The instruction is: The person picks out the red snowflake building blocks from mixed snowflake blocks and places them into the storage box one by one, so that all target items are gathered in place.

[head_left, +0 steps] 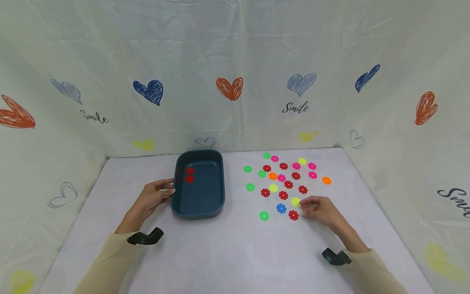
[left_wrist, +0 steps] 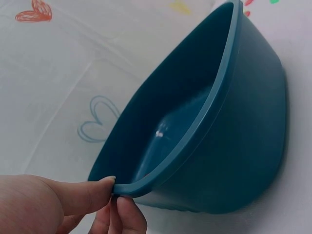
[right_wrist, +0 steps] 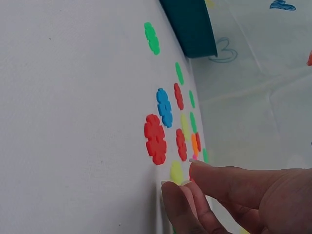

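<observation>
A dark blue-green rectangular basin (head_left: pixel 198 210) stands on the table, with two red notched discs (head_left: pixel 189 179) inside it. My left hand (head_left: pixel 154 198) pinches its rim, thumb on top and fingers curled beneath, as the left wrist view shows. Over on the right, my right hand (head_left: pixel 322 210) hovers low at the edge of a spread of discs. Its fingertips are right at a yellow disc (head_left: pixel 295 202), with a gap between thumb and fingers. A red disc (head_left: pixel 293 215) lies just beside them, and a blue disc (head_left: pixel 281 208) farther left. The right hand partly hides a green disc.
Several notched flower-shaped discs in red, pink, green, yellow and orange lie flat and apart right of the basin. An orange disc (head_left: pixel 326 180) sits farthest right, and a green disc (head_left: pixel 264 215) nearest the front. A heart-printed curtain (head_left: pixel 257 114) hangs behind the table (head_left: pixel 227 253).
</observation>
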Demonstrator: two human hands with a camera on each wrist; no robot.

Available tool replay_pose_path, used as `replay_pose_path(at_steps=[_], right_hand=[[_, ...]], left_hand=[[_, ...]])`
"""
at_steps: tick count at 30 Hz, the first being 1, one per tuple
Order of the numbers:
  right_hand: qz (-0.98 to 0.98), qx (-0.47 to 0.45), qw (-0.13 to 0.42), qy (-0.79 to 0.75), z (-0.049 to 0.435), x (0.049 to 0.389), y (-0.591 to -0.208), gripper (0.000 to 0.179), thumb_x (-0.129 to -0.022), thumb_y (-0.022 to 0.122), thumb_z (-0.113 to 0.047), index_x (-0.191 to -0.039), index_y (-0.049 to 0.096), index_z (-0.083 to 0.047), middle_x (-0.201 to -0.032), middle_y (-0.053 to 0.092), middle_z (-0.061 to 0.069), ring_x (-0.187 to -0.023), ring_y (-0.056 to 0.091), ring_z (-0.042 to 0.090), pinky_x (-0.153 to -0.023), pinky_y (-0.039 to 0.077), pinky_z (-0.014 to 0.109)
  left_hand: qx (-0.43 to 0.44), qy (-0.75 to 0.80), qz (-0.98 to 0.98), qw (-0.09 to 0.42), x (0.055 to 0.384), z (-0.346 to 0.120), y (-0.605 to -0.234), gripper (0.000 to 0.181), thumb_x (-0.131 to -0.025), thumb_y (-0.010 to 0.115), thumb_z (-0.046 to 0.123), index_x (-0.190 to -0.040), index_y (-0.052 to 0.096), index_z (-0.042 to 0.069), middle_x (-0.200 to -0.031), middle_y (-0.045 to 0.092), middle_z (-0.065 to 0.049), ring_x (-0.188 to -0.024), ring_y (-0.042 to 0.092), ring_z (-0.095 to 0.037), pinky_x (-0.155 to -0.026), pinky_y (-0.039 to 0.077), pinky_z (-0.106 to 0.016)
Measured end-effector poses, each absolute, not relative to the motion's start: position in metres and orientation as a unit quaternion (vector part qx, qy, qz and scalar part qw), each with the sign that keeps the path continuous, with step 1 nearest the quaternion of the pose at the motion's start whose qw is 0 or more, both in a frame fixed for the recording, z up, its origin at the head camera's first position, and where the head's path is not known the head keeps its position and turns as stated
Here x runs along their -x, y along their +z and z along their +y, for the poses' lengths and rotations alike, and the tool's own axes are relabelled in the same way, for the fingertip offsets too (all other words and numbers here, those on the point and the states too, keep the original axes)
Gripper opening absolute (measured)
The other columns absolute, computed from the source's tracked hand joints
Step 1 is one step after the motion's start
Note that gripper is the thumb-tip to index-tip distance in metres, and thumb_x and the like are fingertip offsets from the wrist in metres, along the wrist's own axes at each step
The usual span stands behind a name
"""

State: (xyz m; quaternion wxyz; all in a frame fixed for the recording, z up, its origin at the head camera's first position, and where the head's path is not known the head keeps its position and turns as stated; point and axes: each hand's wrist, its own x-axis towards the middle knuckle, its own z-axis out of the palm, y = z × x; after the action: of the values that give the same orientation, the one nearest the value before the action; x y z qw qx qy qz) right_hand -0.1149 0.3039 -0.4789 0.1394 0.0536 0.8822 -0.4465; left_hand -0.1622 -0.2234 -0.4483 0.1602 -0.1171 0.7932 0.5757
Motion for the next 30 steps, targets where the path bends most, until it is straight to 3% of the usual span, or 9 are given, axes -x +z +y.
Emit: replay_pose_path(at_steps=[7,20,30], right_hand=[[0.885,-0.04,0.134,-0.444,0.299,0.112,-0.484,0.033,-0.092,0.079,-0.001,-0.121,0.07,0.009,-0.111,0.074,0.021,-0.093,0.07,0.023,-0.075,0.059,0.022],[0.898,-0.021,0.117,-0.424,0.289,0.109,-0.486,0.032,-0.089,0.081,0.0,-0.118,0.072,0.007,-0.11,0.075,0.021,-0.091,0.073,0.027,-0.077,0.063,0.032],[0.908,-0.012,0.109,-0.405,0.282,0.112,-0.491,0.032,-0.085,0.085,0.0,-0.114,0.074,0.006,-0.105,0.076,0.017,-0.086,0.069,0.02,-0.075,0.062,0.03]], left_hand=[[0.119,0.578,0.792,0.158,0.162,-0.224,-0.45,0.057,-0.105,0.062,0.002,-0.157,0.043,-0.006,-0.135,0.056,-0.021,-0.092,0.062,-0.008,-0.079,0.056,-0.019],[0.129,0.575,0.792,0.158,0.163,-0.223,-0.448,0.056,-0.105,0.063,0.003,-0.157,0.043,-0.005,-0.135,0.055,-0.022,-0.095,0.061,-0.012,-0.08,0.057,-0.02],[0.126,0.575,0.793,0.156,0.163,-0.223,-0.45,0.056,-0.105,0.062,0.003,-0.157,0.043,-0.005,-0.138,0.054,-0.023,-0.094,0.062,-0.011,-0.081,0.057,-0.02]])
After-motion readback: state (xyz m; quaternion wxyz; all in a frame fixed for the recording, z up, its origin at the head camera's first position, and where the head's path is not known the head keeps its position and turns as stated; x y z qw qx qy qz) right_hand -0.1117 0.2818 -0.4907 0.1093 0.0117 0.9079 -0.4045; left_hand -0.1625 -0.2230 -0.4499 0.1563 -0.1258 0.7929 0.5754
